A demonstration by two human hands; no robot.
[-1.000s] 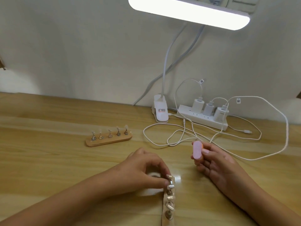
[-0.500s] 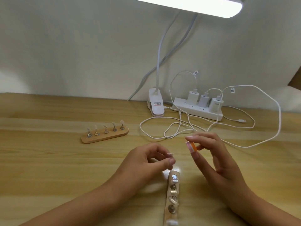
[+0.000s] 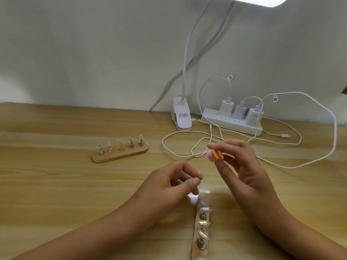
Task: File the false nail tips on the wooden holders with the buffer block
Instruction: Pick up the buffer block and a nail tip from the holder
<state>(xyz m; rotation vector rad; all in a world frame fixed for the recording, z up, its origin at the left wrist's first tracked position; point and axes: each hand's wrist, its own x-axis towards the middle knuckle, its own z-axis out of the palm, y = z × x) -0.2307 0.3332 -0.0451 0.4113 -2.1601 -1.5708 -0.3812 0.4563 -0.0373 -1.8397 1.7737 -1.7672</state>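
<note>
Since a second ago the left hand [image 3: 176, 182] has come up off the near wooden holder [image 3: 195, 246], and the right hand [image 3: 244, 166] has turned the buffer block [image 3: 215, 155] so that its orange side shows beside the pink one.

The left hand hovers just beyond the far end of that holder, with thumb and forefinger pinched on a small pale false nail tip [image 3: 200, 173]; its other fingers are curled under. The right hand is raised a little higher and to the right, and its fingers grip the block by the ends, thumb below and forefinger on top. Block and tip are close together but apart.

The near holder runs away from the person along the bottom of the view. The post at its far end shows a bare grey disc, and the posts behind it carry tips.

A far wooden holder [image 3: 120, 154] lies on the desk [image 3: 56, 184] well to the left, with five tips upright on it.

At the back of the desk stand a white lamp clip [image 3: 181, 117] and a power strip [image 3: 232, 121] holding three chargers, with white cables [image 3: 334, 132] looped out across the wood.
</note>
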